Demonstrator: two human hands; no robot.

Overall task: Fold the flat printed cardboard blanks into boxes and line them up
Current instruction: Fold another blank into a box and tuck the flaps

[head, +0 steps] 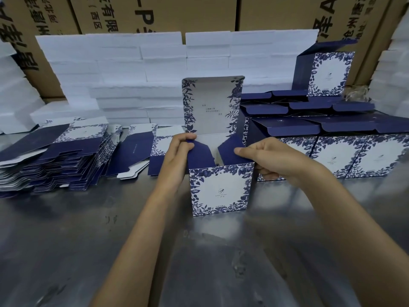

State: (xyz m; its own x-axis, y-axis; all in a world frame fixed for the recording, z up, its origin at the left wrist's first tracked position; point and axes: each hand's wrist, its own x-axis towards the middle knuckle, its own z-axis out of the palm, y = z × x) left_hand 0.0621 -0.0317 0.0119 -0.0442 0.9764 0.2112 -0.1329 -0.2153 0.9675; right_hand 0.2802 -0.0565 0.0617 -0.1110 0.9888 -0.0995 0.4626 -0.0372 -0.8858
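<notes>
While both forearms reach forward over the metal worktop (66, 251), the hands meet at the top of one upright box (221, 189) standing between them, its tall lid panel (211, 105) raised behind the fingers. Left of the left hand (177, 151), well apart, lies a slumped stack of flat blanks (55, 160); the sheets are too many and too overlapped to count. Two more loose blanks (137, 151) lie just beside that hand. It curls its fingers round the dark blue left flap (199, 154), pinching the flap's upper edge. The right hand (265, 156) grips the right flap (232, 149), thumb on top, fingers folded under against the box's side wall. Right of that hand stand finished boxes (354, 156) in rows, touching one another, lids open; three fronts show in the near row. One further box (327, 74) sits on top behind them. Beyond both hands rise white foam slabs (132, 74).
</notes>
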